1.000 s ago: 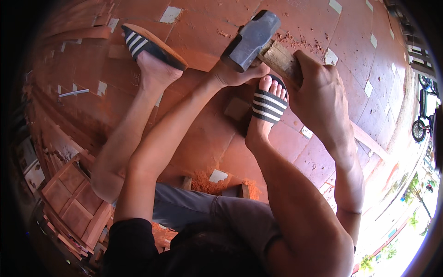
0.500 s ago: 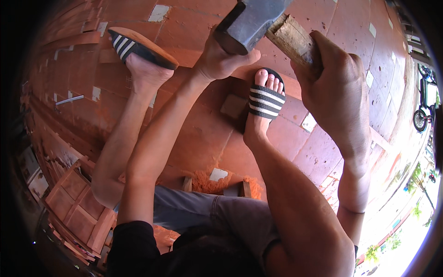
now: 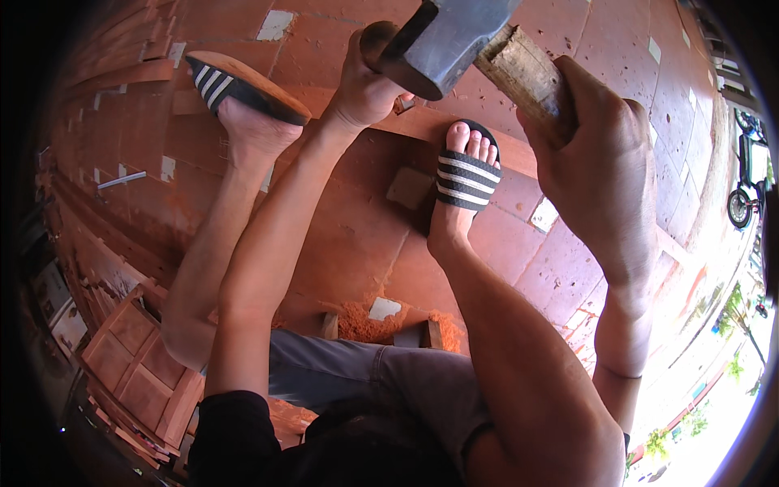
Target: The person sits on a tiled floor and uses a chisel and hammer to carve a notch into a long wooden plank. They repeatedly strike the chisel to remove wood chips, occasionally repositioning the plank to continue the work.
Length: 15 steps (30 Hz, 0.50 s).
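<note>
My right hand (image 3: 596,162) is closed round the rough wooden handle (image 3: 523,73) of a hammer. Its heavy grey steel head (image 3: 446,45) hangs in the air at the top middle, in front of part of my left hand. Just left of the head, my left hand (image 3: 359,93) is closed round a brown handle with a round end (image 3: 378,40); the lower part of that tool is hidden. Below both hands a reddish wooden beam (image 3: 438,126) lies across the floor. My sandalled right foot (image 3: 466,174) is against it, under the hammer.
My left foot in its sandal (image 3: 247,97) is at the upper left. Orange sawdust (image 3: 365,322) lies by small wooden blocks near my legs. Panelled wooden pieces (image 3: 134,357) are stacked at the lower left. A motorbike (image 3: 740,203) stands outside at the far right.
My left hand has shifted slightly left and up, and the round handle end now shows beside the hammer head. The hammer and my right hand have moved a little to the right.
</note>
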### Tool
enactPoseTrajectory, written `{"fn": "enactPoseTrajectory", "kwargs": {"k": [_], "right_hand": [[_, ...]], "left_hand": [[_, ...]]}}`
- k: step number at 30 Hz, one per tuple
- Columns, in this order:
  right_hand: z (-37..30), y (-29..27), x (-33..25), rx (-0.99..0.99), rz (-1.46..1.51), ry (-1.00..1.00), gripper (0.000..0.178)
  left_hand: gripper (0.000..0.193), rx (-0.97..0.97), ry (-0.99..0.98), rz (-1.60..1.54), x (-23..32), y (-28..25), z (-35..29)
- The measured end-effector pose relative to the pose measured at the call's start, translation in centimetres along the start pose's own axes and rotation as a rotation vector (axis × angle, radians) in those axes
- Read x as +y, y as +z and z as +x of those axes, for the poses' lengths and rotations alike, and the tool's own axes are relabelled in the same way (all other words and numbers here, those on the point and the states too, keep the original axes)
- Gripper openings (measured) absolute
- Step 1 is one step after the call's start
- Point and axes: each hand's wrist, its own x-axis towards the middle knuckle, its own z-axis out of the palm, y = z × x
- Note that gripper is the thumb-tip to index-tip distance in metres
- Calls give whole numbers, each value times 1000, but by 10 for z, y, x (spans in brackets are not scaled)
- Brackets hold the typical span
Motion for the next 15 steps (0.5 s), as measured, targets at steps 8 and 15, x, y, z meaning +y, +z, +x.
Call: {"fn": "enactPoseTrajectory", "kwargs": {"k": [8,15], "right_hand": [[2,-4,-2,-42,-19,23,29],[-3,8,-16,-8,25,6,22]], "left_hand": [[14,-65,18,62,0,0,-1],[42,-31,104,274,-12,21,-16]]}}
